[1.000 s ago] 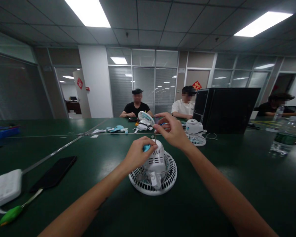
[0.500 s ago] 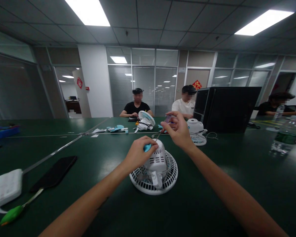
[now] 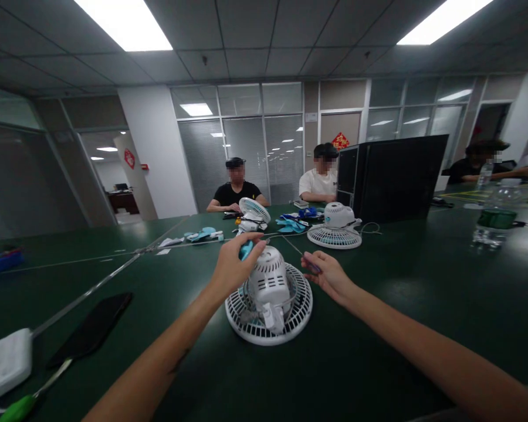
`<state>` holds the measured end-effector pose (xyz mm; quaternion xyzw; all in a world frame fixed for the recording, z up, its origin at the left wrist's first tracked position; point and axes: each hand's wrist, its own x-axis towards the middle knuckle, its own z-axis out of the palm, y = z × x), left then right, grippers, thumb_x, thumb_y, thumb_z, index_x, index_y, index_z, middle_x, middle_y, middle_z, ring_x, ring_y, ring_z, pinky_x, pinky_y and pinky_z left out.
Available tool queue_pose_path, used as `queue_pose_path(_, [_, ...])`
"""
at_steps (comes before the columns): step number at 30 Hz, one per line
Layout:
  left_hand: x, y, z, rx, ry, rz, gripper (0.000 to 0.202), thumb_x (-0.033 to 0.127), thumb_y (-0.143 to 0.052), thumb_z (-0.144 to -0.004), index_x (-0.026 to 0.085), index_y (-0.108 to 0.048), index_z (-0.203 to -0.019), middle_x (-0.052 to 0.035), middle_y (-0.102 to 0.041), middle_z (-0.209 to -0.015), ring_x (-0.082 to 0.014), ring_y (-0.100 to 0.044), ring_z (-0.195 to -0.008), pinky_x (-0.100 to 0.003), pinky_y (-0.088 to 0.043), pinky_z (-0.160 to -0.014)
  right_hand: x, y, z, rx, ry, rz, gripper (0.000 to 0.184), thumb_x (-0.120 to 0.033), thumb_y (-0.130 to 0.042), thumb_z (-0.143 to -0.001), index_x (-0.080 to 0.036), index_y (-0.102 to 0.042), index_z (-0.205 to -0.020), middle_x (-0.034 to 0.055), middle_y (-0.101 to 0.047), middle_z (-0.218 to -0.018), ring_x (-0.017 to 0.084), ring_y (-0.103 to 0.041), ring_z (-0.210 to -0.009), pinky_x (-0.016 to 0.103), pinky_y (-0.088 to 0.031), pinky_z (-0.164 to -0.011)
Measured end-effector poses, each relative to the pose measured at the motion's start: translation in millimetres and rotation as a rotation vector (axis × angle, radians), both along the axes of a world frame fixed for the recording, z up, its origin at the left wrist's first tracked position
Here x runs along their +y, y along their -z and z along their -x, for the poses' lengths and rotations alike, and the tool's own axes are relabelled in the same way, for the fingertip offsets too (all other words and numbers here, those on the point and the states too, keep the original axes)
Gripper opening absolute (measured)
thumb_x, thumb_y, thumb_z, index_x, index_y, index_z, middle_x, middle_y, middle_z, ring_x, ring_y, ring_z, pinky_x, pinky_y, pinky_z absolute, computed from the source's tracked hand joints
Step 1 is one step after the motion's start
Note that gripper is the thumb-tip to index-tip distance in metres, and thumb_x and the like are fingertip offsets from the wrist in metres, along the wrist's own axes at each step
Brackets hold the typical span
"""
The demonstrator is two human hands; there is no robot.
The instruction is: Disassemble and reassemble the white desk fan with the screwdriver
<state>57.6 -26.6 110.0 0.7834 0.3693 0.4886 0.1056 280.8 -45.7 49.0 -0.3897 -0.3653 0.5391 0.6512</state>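
A small white fan lies face down on the green table, its motor housing pointing up. My left hand is closed on a light blue part at the top of the housing. My right hand is low to the right of the fan, fingers closed on a thin screwdriver whose shaft points back toward the left.
A black phone, a white block and a green-handled tool lie at left. Two more white fans with blue parts sit farther back. A black computer case and a water bottle stand at right. Three people sit behind.
My right hand has come down from above the fan to the table's right side, carrying the screwdriver. My left hand stays on the blue part. The camera has tilted slightly.
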Motion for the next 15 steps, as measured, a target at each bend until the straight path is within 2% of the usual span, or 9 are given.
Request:
queue_pose_path(5, [12, -9.8, -20, 0.181, 0.045, -0.064, 0.025, 0.032, -0.054, -0.092, 0.018, -0.073, -0.099, -0.0074, -0.075, -0.104, -0.0243, -0.068, -0.1, -0.038, -0.049, -0.094, -1, 2.6, 5, 0.026, -0.013, 0.025, 0.037, -0.03, -0.087, -0.061, -0.018, -0.051, -0.062, -0.0002, -0.067, -0.067, 0.011, -0.064, -0.062, 0.02, -0.054, -0.048])
queue_pose_path(10, [6, -15.0, -36, 0.497, 0.034, -0.134, 0.028, 0.034, -0.055, -0.092, 0.015, -0.074, -0.1, -0.0121, -0.074, -0.102, -0.0281, -0.066, -0.098, -0.043, -0.049, -0.093, -4, 1.6, 3, 0.027, -0.02, 0.021, 0.043, -0.032, -0.09, -0.054, -0.018, -0.051, -0.063, -0.0015, -0.067, -0.067, 0.01, -0.063, -0.061, 0.02, -0.054, -0.049])
queue_pose_path(15, [6, -14.3, -37, 0.489, -0.04, -0.138, 0.034, 0.04, -0.053, -0.093, 0.016, -0.076, -0.1, -0.0126, -0.072, -0.098, -0.0281, -0.064, -0.099, -0.042, -0.048, -0.093, -5, 1.9, 5, 0.022, -0.02, 0.008, 0.042, -0.03, -0.091, -0.052, -0.018, -0.054, -0.067, -0.0011, -0.067, -0.066, 0.011, -0.063, -0.063, 0.019, -0.053, -0.049])
